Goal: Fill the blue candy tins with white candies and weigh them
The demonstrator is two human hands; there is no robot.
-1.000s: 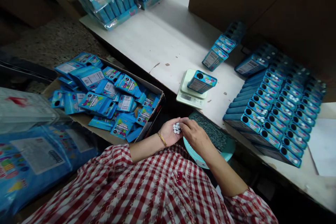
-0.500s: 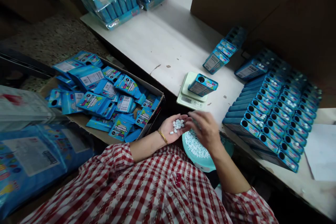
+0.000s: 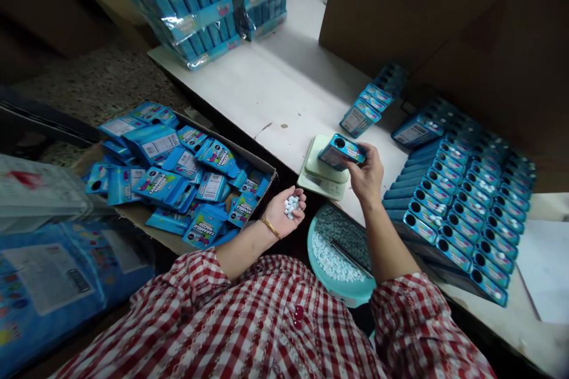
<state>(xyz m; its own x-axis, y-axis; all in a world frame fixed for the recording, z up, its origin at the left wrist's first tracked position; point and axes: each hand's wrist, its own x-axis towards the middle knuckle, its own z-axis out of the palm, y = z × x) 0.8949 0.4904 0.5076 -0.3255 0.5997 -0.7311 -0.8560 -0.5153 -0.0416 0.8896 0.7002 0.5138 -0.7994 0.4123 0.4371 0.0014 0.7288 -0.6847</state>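
My left hand (image 3: pixel 274 213) is palm up with its fingers curled, cupping a small heap of white candies (image 3: pixel 291 206). A blue candy box (image 3: pixel 338 151) with a round hole in its top is gripped at its right end by the thumb and fingers of my right hand (image 3: pixel 368 177). The box is at the pale green kitchen scale (image 3: pixel 317 182); whether it rests on the plate I cannot tell. Below and between my hands is a turquoise bowl (image 3: pixel 344 295) of white candies, with a dark stick-like thing (image 3: pixel 351 257) lying across them.
A carton (image 3: pixel 155 230) of blue boxes stands at left. Rows of upright boxes with holed tops (image 3: pixel 462 213) fill the table's right side. A few more boxes (image 3: pixel 360 118) stand behind the scale. Wrapped stacks (image 3: pixel 200 12) are at the far left. A cardboard panel (image 3: pixel 400 12) rises behind.
My right hand has moved from beside my left palm up to the scale and taken hold of the box. My left hand has curled around the candies and shifted slightly left.
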